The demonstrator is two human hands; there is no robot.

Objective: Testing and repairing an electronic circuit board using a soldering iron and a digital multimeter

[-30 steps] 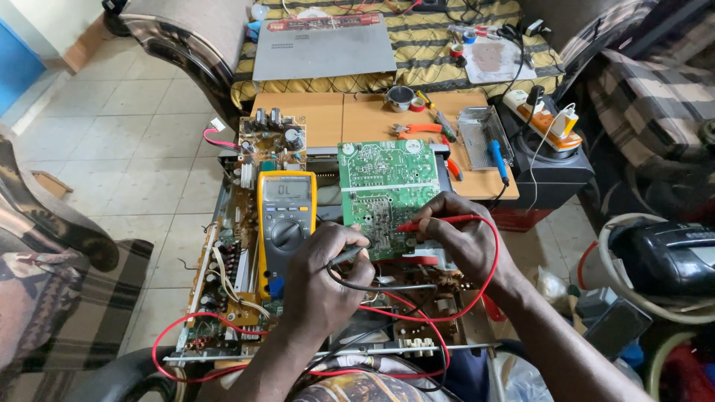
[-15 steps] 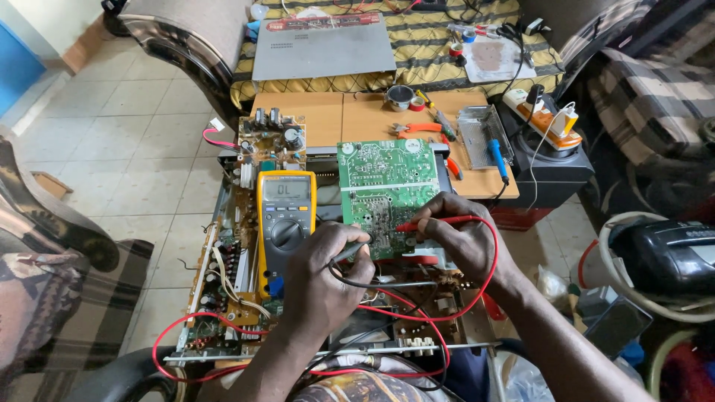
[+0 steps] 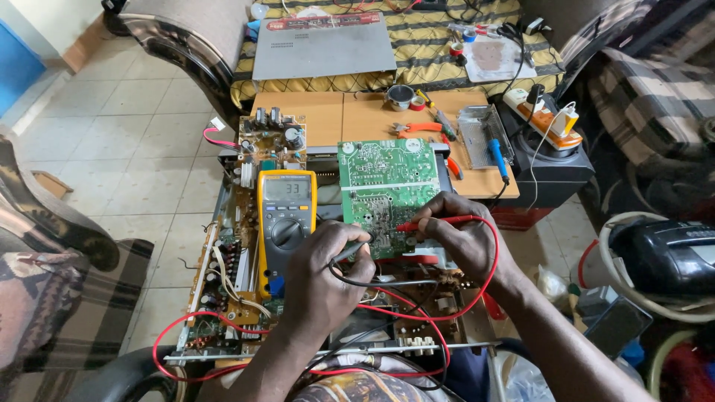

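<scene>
Probes on green printed circuit board (image 3: pixel 387 190): black probe (image 3: pixel 348 253) is pinched in left hand (image 3: pixel 324 279), red probe (image 3: pixel 436 222) in right hand (image 3: pixel 465 238); adjacent solder joints may be bridged if a tip slips.

Both forearms reach up from the lower edge, bare, and converge toward the middle. The left hand (image 3: pixel 324 272) lies palm down with its back to the camera, fingers curled in and thumb and forefinger pinched at the tip. The right hand (image 3: pixel 458 238) sits just beside it, a little higher, knuckles up, fingers bent inward and pinched shut, wrist angled left
</scene>
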